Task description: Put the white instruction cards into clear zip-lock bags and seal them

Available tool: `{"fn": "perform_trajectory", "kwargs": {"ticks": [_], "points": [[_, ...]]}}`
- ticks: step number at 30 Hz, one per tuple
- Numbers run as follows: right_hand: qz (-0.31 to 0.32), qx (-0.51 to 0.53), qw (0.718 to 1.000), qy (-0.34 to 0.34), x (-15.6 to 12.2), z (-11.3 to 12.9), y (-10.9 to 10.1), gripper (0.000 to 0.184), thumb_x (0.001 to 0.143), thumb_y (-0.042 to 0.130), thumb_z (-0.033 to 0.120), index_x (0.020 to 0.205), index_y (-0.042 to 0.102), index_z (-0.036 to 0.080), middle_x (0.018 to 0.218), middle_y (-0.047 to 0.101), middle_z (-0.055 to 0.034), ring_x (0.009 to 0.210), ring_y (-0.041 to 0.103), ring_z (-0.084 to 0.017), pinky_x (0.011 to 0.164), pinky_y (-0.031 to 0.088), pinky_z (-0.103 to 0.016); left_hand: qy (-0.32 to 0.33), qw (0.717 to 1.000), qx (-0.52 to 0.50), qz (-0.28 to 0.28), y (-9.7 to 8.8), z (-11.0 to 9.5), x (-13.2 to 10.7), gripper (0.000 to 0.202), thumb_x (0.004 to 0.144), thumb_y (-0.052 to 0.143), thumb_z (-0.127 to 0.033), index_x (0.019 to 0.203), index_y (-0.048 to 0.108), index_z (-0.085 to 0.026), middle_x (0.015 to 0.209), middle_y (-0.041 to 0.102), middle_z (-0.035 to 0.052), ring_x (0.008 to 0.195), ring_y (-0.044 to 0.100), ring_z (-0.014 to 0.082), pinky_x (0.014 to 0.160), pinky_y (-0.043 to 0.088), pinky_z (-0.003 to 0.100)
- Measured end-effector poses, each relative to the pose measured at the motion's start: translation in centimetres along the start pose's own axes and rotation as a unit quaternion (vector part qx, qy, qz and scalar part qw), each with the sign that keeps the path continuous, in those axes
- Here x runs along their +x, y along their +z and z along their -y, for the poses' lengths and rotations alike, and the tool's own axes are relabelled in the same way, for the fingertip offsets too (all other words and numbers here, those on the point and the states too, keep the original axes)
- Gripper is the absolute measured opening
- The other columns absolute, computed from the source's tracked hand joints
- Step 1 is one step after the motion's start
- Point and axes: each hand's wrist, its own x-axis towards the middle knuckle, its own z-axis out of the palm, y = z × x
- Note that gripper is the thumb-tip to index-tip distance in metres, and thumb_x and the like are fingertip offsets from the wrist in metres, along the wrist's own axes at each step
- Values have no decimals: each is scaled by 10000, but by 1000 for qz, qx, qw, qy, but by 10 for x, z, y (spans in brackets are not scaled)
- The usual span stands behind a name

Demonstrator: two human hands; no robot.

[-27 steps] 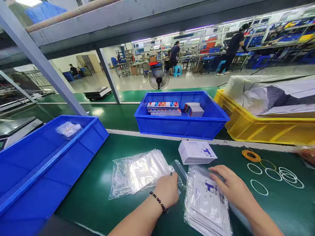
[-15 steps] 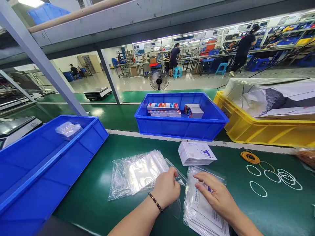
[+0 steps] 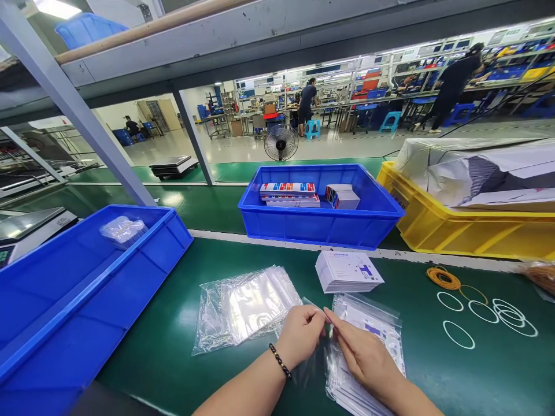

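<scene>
My left hand (image 3: 302,330), with a dark beaded bracelet at the wrist, is closed on a clear plastic bag (image 3: 307,368). The fingertips of my right hand (image 3: 369,351) meet it at the bag's edge, fingers pressed together. Beneath my right hand lies a pile of bagged white printed booklets (image 3: 390,323), partly covered by that hand. Just behind the pile stands a neat stack of unbagged booklets (image 3: 350,270) with a purple print. A stack of clear bags (image 3: 260,303) rests left of my left hand.
A blue bin (image 3: 321,222) with printed card stacks stands behind the booklets. Another blue bin (image 3: 143,263), holding a wrapped bundle, is at left. A yellow bin (image 3: 472,234) sits at right, near white rings (image 3: 458,335) and yellow bands (image 3: 442,278). A shelf beam (image 3: 260,34) crosses overhead.
My right hand has moved left off the pile's middle to meet my left hand at the bag's edge, its fingers now together. A distant person has shifted right.
</scene>
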Motion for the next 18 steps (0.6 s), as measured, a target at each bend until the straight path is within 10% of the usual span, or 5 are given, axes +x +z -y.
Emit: {"fn": "perform_trajectory", "kwargs": {"ticks": [10, 18], "points": [[56, 167, 972, 156, 12, 12, -15, 336, 878, 344, 323, 629, 536, 204, 582, 564, -10, 534, 543, -140, 501, 449, -240, 79, 996, 30, 8, 1, -6, -8, 232, 713, 471, -266, 506, 473, -161, 497, 431, -37, 520, 400, 93, 507, 304, 206], [-41, -2, 989, 140, 7, 15, -2, 372, 867, 335, 284, 502, 368, 218, 466, 444, 23, 430, 432, -110, 425, 327, -219, 107, 987, 118, 23, 6, -2, -7, 267, 662, 445, -149, 427, 324, -178, 423, 283, -61, 453, 276, 80, 475, 244, 227]]}}
